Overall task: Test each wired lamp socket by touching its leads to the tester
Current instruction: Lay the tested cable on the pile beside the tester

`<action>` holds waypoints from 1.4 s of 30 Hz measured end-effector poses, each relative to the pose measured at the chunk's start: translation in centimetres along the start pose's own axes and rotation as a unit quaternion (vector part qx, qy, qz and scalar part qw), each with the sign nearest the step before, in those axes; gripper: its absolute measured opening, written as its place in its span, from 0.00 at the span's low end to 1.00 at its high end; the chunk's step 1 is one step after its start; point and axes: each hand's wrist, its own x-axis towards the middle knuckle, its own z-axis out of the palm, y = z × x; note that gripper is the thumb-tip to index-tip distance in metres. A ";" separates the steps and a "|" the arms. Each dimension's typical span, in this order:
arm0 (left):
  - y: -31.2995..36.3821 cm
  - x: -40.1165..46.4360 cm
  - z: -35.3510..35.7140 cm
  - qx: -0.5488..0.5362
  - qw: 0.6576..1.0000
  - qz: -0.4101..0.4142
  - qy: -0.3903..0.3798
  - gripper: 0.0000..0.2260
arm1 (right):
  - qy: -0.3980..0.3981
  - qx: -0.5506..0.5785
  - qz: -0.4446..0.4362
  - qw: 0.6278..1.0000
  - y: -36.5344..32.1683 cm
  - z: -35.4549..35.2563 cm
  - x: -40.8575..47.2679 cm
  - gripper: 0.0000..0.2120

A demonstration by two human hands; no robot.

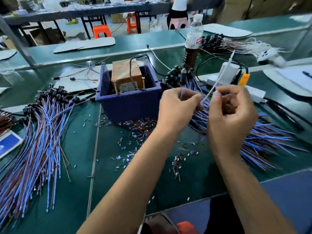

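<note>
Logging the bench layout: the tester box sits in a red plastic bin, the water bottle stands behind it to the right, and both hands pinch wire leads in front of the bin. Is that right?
One detail is wrong: the head view shows the bin is dark blue, not red. The rest holds: the tester box sits in it, the water bottle stands behind to the right, and the left hand and right hand pinch wire leads in front.

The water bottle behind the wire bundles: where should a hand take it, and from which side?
Probably grip the water bottle around its labelled middle, coming down from above and behind. It stands upright, so curled fingers wrap the round body well. Sockets and wires crowd its near side at the base, and more wires lie at its right; the back looks freer.
</note>
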 end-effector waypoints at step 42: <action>-1.9 9.9 3.5 0.168 0.975 -0.094 0.109 0.17 | -0.295 -0.366 0.026 0.882 5.4 -6.7 5.6 0.09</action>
